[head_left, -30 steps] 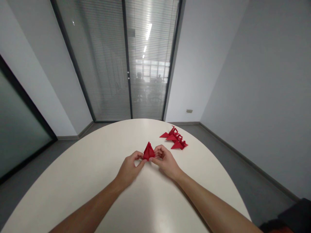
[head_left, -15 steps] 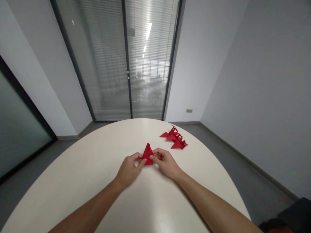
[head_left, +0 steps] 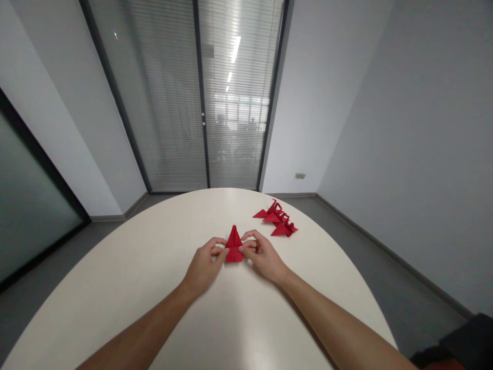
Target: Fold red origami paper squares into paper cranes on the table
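A folded piece of red paper [head_left: 233, 253] is held above the table, between my two hands. It tapers to a narrow split point at the top and has a wider, flat base. My left hand [head_left: 207, 264] pinches its left edge between thumb and fingers. On the opposite edge, my right hand [head_left: 264, 257] grips it the same way, the index finger bent and raised off the paper. Beyond my right hand, several red origami cranes [head_left: 276, 220] lie bunched together on the table, their wings overlapping.
The round cream table [head_left: 154, 257] spreads out under both arms. Behind it stand a glass partition with blinds [head_left: 177, 128] and grey walls. A dark object [head_left: 468, 341] is partly visible at the lower right corner, beside the table.
The upper flaps of the folded red paper have drawn into a narrower point, and its lower part shows flatter. My fingertips have shifted slightly along its edges. The cranes have stayed put.
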### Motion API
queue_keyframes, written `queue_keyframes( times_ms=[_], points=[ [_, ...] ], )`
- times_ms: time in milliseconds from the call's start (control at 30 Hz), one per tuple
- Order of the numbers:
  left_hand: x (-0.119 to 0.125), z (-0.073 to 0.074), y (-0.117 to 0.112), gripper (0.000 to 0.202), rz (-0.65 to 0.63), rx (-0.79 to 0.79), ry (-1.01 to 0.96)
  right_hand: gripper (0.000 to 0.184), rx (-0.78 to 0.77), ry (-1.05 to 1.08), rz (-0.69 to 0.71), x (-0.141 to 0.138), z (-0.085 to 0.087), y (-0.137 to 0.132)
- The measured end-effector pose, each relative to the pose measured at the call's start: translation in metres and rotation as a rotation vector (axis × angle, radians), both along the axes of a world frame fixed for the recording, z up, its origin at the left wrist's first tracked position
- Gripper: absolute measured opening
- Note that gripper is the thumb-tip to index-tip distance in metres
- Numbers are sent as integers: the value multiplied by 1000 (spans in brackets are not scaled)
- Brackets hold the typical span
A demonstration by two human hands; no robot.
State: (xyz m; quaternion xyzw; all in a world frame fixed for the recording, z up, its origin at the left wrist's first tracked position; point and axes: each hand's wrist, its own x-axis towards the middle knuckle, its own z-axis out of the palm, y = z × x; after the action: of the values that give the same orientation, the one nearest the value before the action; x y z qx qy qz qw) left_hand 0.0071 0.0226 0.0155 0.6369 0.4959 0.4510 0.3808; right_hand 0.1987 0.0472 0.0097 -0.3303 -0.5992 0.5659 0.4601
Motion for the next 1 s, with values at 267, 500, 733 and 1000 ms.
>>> queue_keyframes(
  times_ms=[267,500,733,1000],
  points=[
    [-3,-1,-1,20,-47,41,11,13,146,-120,-42,3,-1,2],
    [-3,-5,3,18,-35,128,24,21,150,-238,-94,6,-3,3],
    [-2,2,-1,14,-45,142,75,30,120,-292,-116,5,-2,3],
    [-3,-4,1,10,-43,142,98,27,142,-294,-109,4,-1,2]
  ],
)
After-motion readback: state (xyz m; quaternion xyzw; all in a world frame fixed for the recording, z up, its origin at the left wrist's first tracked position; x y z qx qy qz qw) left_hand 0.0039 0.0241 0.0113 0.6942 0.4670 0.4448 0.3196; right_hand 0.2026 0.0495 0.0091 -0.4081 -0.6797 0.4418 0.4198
